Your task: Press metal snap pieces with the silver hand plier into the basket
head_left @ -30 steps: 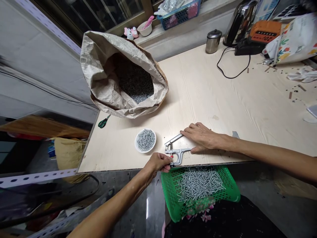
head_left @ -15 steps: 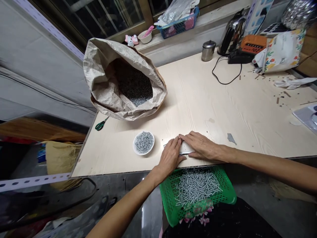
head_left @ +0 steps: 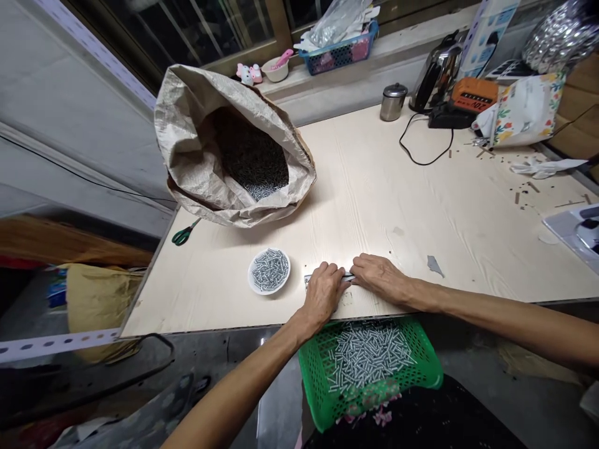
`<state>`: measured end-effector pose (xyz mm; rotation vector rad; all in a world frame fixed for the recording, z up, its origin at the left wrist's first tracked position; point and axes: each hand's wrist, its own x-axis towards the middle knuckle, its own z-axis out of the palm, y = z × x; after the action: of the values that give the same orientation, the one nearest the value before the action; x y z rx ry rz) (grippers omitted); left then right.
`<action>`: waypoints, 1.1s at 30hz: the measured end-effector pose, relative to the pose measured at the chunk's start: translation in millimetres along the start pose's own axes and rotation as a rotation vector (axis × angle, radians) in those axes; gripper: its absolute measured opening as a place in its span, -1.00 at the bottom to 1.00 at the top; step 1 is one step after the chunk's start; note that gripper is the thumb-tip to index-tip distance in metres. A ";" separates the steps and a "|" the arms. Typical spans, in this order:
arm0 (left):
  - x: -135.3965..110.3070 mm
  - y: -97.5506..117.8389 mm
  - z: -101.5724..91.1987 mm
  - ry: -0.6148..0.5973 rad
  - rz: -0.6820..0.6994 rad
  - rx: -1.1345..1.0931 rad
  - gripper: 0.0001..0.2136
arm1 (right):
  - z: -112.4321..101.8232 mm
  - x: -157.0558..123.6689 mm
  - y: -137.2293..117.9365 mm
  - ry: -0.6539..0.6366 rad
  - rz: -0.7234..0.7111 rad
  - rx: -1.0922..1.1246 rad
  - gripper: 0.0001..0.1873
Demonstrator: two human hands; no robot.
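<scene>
Near the table's front edge, my left hand (head_left: 324, 290) and my right hand (head_left: 381, 279) are closed on a narrow metal strip (head_left: 349, 277), one from each side. Most of the strip is hidden under the fingers; its left end shows past my left hand. Just left of my hands, a white bowl (head_left: 251, 279) holds a heap of small silver screws (head_left: 270, 270). Below the table edge sits a green perforated basket (head_left: 314, 381), filled with many short silver metal pieces (head_left: 369, 355).
A large open sack (head_left: 180, 134) with dark metal pieces inside stands at the back left. Green-handled scissors (head_left: 182, 234) lie by the left edge. A lidded metal canister (head_left: 393, 101), an electric kettle (head_left: 436, 68) and a black cable (head_left: 421, 163) are at the back right.
Both hands have rotated the metal piece: its flat pale face showed between them before, and now a narrow edge shows. My right fingers have moved slightly away from my left hand.
</scene>
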<state>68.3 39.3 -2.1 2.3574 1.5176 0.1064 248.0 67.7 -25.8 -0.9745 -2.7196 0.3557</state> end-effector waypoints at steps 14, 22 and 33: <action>-77.5 -23.7 -19.2 0.112 -0.684 -0.327 -0.67 | 0.4 -11.1 -18.2 0.057 -0.059 0.142 -0.77; -44.3 -19.2 -25.0 -0.259 -0.712 -0.335 -0.72 | 23.2 -2.6 -19.1 0.128 -0.050 0.045 -0.89; -72.6 27.7 -48.5 -0.227 -0.249 0.376 -0.79 | 22.3 -1.2 -18.4 0.170 -0.073 0.153 -0.83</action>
<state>49.7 -24.7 60.7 2.3187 1.8228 -0.5302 231.5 49.8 -41.5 -0.8231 -2.5250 0.4393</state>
